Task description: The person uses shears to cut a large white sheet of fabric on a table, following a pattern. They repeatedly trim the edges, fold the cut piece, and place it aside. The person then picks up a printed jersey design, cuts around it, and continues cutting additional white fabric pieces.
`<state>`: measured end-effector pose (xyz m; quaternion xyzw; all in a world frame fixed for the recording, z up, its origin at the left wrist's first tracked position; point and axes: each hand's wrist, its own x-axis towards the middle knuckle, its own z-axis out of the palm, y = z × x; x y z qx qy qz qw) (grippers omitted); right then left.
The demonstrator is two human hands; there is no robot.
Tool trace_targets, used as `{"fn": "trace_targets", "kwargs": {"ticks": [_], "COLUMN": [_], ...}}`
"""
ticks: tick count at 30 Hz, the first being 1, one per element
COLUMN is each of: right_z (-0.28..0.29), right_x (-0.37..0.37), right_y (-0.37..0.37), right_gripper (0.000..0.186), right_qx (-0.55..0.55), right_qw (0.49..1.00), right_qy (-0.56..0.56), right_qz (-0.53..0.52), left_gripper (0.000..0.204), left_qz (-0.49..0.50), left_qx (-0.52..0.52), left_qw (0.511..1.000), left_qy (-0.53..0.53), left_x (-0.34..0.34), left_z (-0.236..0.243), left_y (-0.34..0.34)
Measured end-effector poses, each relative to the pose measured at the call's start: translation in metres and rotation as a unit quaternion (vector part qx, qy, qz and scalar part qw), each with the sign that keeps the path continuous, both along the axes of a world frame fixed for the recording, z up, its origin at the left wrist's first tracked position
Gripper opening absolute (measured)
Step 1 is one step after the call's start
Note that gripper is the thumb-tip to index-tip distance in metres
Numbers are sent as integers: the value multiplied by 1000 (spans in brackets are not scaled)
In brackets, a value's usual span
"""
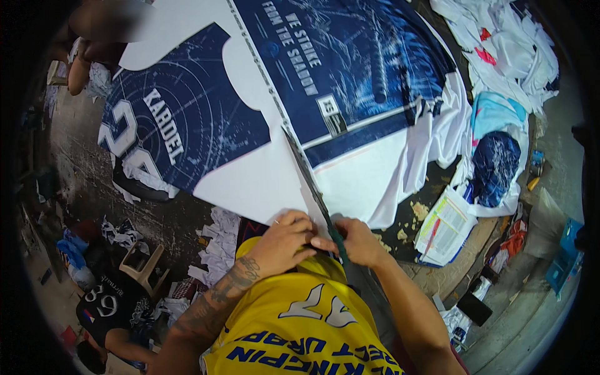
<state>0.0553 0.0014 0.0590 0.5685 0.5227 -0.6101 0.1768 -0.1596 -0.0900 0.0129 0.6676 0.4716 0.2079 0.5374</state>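
Note:
Long shears (pixel 312 186) with a green handle lie along a pale seam between printed fabric panels, blades pointing away from me. My right hand (pixel 355 244) is closed on the handle. My left hand (pixel 287 244) has its fingers curled on the white fabric edge (pixel 269 194) just left of the shears. A navy jersey panel (pixel 203 81) with white lettering and numerals spreads to the left; a larger navy printed panel (pixel 350 56) spreads to the right, its white margin bunched into folds.
A dark worktable (pixel 409 228) carries white fabric heaps (pixel 500 44), papers (pixel 440 228) and cyan cloth (pixel 497 115). At lower left are a person in black (pixel 112 312), a beige plastic chair (pixel 140 269) and scraps (pixel 215 237). Another person's arm (pixel 80 72) shows at upper left.

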Motion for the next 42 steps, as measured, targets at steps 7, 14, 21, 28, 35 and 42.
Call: {"fn": "trace_targets", "kwargs": {"ticks": [7, 14, 21, 28, 35, 42], "right_z": [-7, -8, -7, -3, -8, -3], "right_x": [-47, -97, -144, -189, -235, -293], "right_y": [48, 101, 148, 194, 244, 296], "right_gripper": [76, 76, 74, 74, 80, 86], "right_qx": [35, 38, 40, -56, -41, 2], "right_qw": [998, 999, 999, 997, 998, 1000], "right_qy": [41, 36, 23, -54, -27, 1], "right_qz": [13, 10, 16, 20, 33, 9], "left_gripper": [31, 34, 42, 54, 57, 62], "left_qz": [-112, -117, -201, -323, -367, -386], "left_qx": [-59, -203, -370, -431, -466, -405], "left_qw": [991, 961, 892, 813, 766, 787], "left_qy": [-47, -145, -166, -222, -248, -259], "left_x": [-20, -41, -52, -50, -49, -40], "left_z": [-11, -18, -30, -58, -72, -78], "left_y": [20, 62, 104, 130, 140, 139]}}
